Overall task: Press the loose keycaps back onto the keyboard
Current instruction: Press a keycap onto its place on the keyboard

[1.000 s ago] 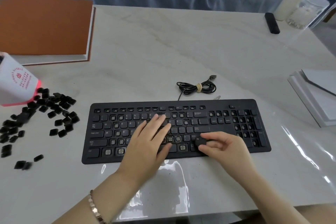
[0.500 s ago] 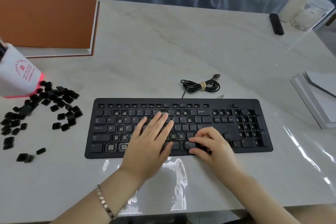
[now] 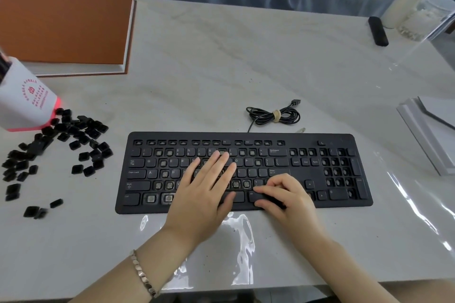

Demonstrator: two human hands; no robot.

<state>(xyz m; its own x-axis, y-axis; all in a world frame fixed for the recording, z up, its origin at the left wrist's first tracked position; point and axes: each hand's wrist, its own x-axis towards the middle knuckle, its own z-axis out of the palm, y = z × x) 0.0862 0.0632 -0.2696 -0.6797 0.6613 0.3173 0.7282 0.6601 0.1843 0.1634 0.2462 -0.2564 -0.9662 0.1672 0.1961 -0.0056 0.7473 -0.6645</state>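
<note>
Head view: the left hand (image 3: 206, 194) lies flat, fingers straight, on the middle rows of the keyboard (image 3: 344, 140), holding nothing. The right hand (image 3: 288, 194) is curled, forefinger and thumb pinching a keycap (image 3: 267, 198) into the bottom row at lower centre of frame, directly beneath its fingertips. The loose keycaps (image 3: 64, 128) lie at left of frame, well apart from the keyboard. The left hand is nearer them.

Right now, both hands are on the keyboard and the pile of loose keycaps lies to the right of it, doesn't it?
Not quite. In the head view both hands, the left hand and the right hand, are on the keyboard, but the pile of loose keycaps lies to its left, not its right.
</note>
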